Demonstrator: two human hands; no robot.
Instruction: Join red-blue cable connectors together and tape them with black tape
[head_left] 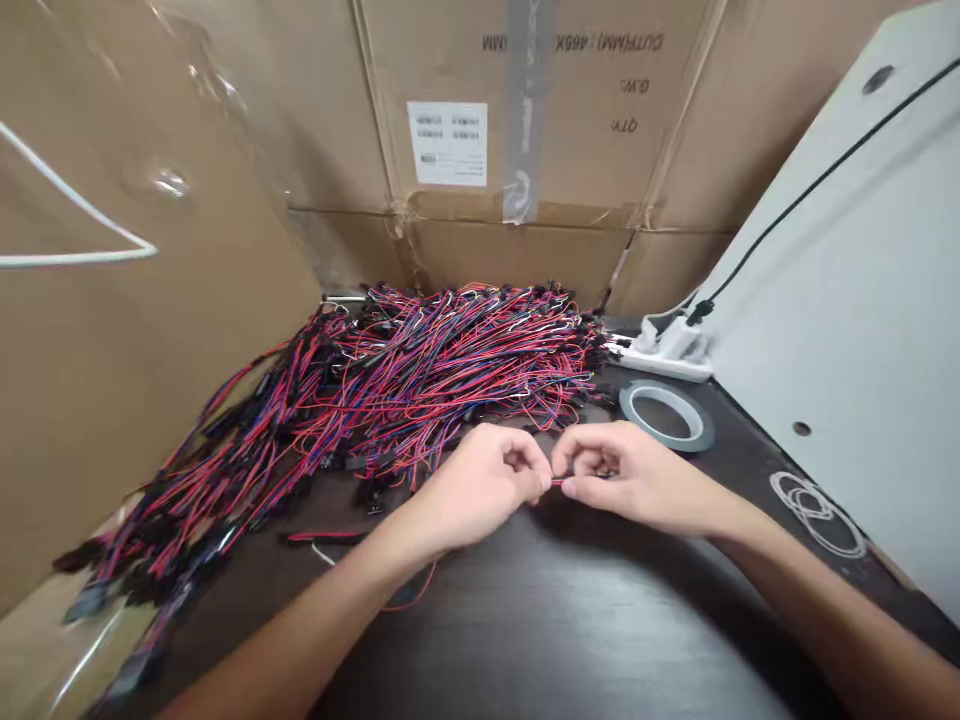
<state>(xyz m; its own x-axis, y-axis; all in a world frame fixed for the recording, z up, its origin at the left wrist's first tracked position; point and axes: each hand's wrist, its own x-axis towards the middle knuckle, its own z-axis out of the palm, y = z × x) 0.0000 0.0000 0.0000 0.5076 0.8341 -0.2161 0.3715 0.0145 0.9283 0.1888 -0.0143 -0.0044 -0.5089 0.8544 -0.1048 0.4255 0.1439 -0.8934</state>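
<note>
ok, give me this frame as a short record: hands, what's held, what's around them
left hand: pinches one end of a short red wire
right hand: pinches the other end
red wire: spans the gap between the fingertips
wire pile: red, blue and black leads, behind the hands
tape roll: flat on the dark table, to the right
power strip: behind the tape

A tape roll point(667, 414) lies near a white power strip point(664, 355), cardboard boxes point(525, 150) stacked behind
</note>
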